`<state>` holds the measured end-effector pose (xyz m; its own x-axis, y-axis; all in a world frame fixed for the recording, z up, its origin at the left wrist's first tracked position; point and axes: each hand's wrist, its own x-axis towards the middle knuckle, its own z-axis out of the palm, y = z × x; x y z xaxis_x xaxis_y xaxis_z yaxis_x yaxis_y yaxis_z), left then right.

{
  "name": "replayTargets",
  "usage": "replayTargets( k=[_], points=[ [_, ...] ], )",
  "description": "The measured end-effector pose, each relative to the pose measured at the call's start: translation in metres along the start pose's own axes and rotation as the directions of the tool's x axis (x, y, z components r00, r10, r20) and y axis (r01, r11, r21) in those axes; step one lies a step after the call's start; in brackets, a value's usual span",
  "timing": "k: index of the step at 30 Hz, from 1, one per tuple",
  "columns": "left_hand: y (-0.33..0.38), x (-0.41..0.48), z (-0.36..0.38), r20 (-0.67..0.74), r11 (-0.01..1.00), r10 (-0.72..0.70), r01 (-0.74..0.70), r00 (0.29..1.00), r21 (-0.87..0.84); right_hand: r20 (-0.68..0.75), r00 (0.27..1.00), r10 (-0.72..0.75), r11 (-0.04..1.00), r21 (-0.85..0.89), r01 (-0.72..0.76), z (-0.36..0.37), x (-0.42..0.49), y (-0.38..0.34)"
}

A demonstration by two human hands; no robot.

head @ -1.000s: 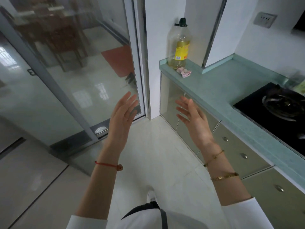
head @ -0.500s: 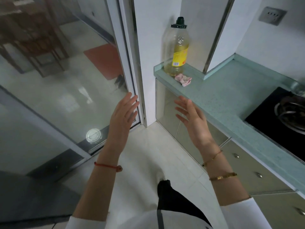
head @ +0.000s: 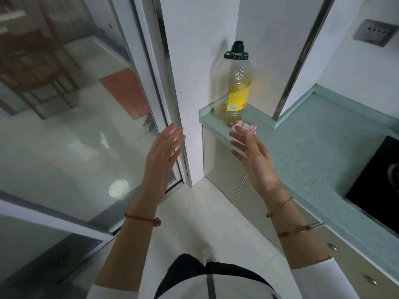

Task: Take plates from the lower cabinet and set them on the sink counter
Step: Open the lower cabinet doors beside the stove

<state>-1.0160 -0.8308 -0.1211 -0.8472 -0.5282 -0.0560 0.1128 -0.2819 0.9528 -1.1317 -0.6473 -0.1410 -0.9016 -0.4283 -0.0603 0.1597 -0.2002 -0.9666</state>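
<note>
My left hand (head: 162,155) and my right hand (head: 254,159) are both raised in front of me, palms facing each other, fingers apart, holding nothing. The lower cabinet (head: 222,169) with pale glossy doors runs under the teal counter (head: 313,147) on the right; its doors are closed. My right hand hovers in front of the cabinet's end door, just below the counter's edge. No plates and no sink are in view.
An oil bottle (head: 234,87) and a crumpled pink wrapper (head: 244,126) stand at the counter's end. A black hob (head: 375,186) sits on the counter at the right edge. A glass sliding door (head: 86,126) fills the left. Drawers with round knobs (head: 331,247) lie lower right.
The view has turned right and moved closer to the counter's end; the hob has slid toward the right edge. Both hands stay raised and apart, holding nothing.
</note>
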Motion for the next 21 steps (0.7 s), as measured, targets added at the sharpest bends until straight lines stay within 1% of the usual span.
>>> replayTargets(
  k=[2,4,6,10,13,16,21],
  points=[
    [-0.002,0.021,0.001,0.048,1.000,-0.023,0.022,0.999,0.003,-0.037,0.999,0.003,1.000,0.001,-0.003,0.000,0.014,-0.001],
    [-0.004,0.041,0.002,0.109,0.998,-0.044,0.040,0.993,0.043,-0.082,0.997,0.013,1.000,-0.001,-0.013,-0.001,0.025,-0.001],
    [-0.005,0.061,0.007,0.137,0.996,-0.068,0.059,0.988,0.073,-0.135,0.991,0.020,1.000,-0.002,-0.020,-0.003,0.033,-0.001],
    [-0.006,0.095,0.020,0.205,0.989,-0.148,0.140,0.967,0.057,-0.248,0.969,0.013,1.000,-0.023,-0.019,-0.005,0.044,0.002],
    [-0.006,0.117,0.024,0.302,0.976,-0.215,0.197,0.929,0.091,-0.349,0.937,0.000,1.000,-0.021,-0.007,0.001,0.048,0.006],
    [-0.007,0.135,0.024,0.392,0.969,-0.245,0.211,0.886,0.129,-0.430,0.902,-0.018,1.000,-0.021,0.010,0.010,0.050,0.011],
    [-0.015,0.154,0.026,0.490,0.964,-0.261,0.202,0.832,0.171,-0.498,0.867,-0.033,0.999,-0.023,0.024,0.017,0.053,0.024]
  ],
)
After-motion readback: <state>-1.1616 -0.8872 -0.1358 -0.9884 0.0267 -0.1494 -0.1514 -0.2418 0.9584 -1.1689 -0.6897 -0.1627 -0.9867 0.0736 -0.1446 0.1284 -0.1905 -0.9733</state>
